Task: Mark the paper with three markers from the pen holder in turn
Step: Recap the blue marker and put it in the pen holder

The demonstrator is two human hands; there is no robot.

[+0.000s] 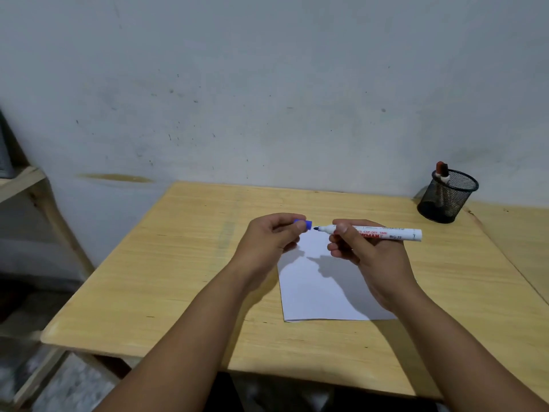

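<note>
A white marker [383,233] is gripped near its tip by the right hand [365,251] above the paper [320,295] on the table [184,263]; its blue cap [303,225] is pinched in the left hand [270,242]; light and rigid, the barrel is best held close to the nib; more markers are seen in the pen holder [448,197].

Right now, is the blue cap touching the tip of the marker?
Apart. The head view shows a gap of table between the blue cap and the marker tip.
</note>
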